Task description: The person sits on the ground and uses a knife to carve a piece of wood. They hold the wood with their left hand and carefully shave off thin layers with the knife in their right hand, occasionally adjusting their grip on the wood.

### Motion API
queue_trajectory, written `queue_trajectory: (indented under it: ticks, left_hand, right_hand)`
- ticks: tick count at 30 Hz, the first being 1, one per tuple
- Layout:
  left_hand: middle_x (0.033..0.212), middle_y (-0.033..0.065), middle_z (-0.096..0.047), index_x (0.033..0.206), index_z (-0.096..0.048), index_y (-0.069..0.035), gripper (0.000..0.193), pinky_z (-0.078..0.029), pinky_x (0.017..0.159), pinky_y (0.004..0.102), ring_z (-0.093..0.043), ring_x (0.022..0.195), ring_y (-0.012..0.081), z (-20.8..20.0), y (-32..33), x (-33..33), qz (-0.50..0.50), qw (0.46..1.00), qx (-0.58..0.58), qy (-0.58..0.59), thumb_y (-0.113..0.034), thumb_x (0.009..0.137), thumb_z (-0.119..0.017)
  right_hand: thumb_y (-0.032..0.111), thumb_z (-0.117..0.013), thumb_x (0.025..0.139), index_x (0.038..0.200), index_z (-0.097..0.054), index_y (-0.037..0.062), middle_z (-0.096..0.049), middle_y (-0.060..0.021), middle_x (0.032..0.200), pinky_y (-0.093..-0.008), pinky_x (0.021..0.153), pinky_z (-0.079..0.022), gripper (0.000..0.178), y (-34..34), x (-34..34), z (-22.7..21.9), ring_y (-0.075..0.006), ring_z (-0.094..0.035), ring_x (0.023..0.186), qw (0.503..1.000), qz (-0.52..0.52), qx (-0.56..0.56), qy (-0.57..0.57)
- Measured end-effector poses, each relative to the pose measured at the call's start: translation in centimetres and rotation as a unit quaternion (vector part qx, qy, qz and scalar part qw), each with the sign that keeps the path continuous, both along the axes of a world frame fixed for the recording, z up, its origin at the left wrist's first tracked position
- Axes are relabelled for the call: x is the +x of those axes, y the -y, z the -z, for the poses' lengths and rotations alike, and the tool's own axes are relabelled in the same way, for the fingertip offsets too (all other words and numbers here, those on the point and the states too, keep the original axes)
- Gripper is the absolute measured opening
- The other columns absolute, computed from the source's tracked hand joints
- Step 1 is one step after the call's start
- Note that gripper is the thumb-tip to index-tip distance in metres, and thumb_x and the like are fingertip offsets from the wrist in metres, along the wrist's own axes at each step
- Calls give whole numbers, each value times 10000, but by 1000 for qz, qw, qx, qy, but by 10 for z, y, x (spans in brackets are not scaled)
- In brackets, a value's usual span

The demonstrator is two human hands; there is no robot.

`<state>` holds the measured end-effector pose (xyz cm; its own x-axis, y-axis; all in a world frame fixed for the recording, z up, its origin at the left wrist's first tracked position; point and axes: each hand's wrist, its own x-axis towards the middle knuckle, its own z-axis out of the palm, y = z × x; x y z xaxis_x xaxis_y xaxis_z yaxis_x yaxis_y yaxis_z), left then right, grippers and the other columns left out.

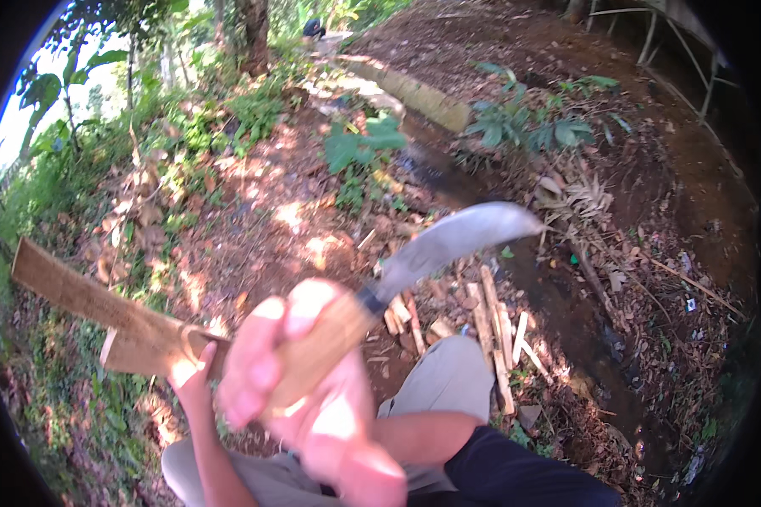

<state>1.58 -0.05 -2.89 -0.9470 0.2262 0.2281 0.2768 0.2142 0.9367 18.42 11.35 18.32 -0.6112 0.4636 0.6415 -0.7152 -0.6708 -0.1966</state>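
Note:
My right hand (325, 397) is closed round the pale wooden handle of a curved knife (457, 241). It is raised close in front of me, slightly blurred, and the broad grey blade points to the upper right, touching nothing. At the left, my left hand (194, 376) grips a brown wooden knife sheath (93, 296) near its banded end. The sheath slants to the upper left, with a shorter wooden piece along its lower side. My right hand hides part of the sheath's near end.
Split wood sticks (499, 338) lie on the ground beyond my bent knee (448, 376). A dark, muddy ditch (583, 313) runs along the right. Leafy plants (364, 148) and a low concrete edge (423, 93) stand ahead. A tree trunk (254, 34) rises behind.

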Motion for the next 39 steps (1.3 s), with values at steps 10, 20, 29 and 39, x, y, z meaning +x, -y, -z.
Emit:
queue_trajectory:
  ticks: [10, 20, 29, 39]
  left_hand:
    - [1085, 86, -641, 1157, -588, 39, 509, -520, 845, 311, -625, 940, 164, -35, -15, 9, -6, 988, 149, 49, -96, 756, -872]
    - [1062, 86, -648, 1143, -593, 25, 472, -502, 860, 319, -615, 944, 172, -35, -30, 21, -42, 987, 137, 76, -103, 773, -857]
    - [1022, 78, -665, 1072, -642, 22, 361, -496, 851, 313, -621, 908, 165, -43, -32, 26, -30, 987, 136, 76, -114, 801, -837]
    - [1092, 90, -643, 1204, -586, 26, 477, -493, 879, 320, -607, 975, 172, -32, -22, 20, -21, 990, 106, 88, -187, 842, -813]
  right_hand:
    - [407, -372, 1066, 1050, -591, 42, -474, 15, 654, -267, 496, -357, 426, -161, 10, 228, -83, -432, 528, 649, 198, 338, 653]
    - [254, -598, 987, 1212, -639, -13, -679, -117, 814, -315, 696, -501, 352, -115, 6, 211, -155, -614, 704, 645, 208, 500, 540]
    - [244, -665, 937, 1196, -668, 5, -718, -131, 834, -309, 677, -512, 353, -102, 10, 201, -147, -639, 692, 663, 204, 477, 539]
    - [260, -666, 933, 1016, -595, 15, -661, -98, 729, -323, 604, -485, 268, -104, 7, 214, -140, -623, 640, 642, 134, 452, 604]
